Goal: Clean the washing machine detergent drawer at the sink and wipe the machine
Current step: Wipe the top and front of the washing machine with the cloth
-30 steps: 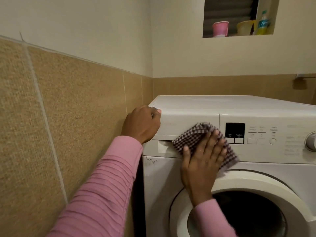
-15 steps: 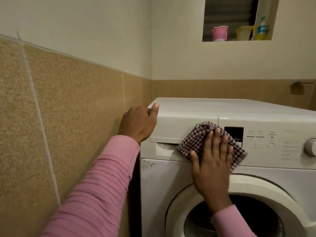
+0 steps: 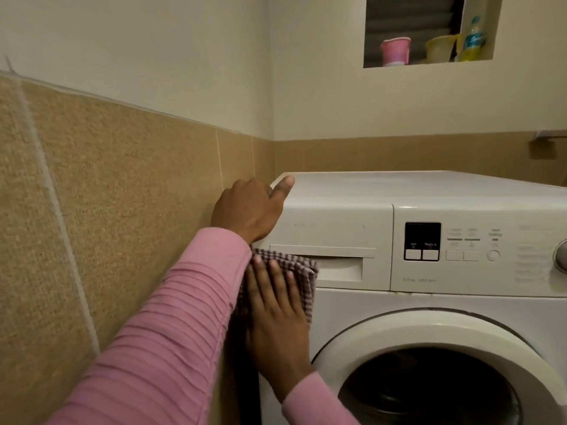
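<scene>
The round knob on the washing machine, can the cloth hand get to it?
Probably yes. The right hand presses the cloth on the left front of the washing machine, and nothing stands between it and the knob.

Tan tiles (image 3: 122, 185) covered the lower walls beneath cream paint (image 3: 153, 50). A recessed niche (image 3: 408, 13) held a pink cup (image 3: 395, 50), a yellowish container (image 3: 440, 48) and what seemed a bottle (image 3: 474, 38).

Left: tiled wall (image 3: 129, 216) tight against washing machine (image 3: 429, 194) (narrow dark gap); machine top free.

home laundry rm, washer (image 3: 429, 302), tiled walls (image 3: 122, 194)
</scene>
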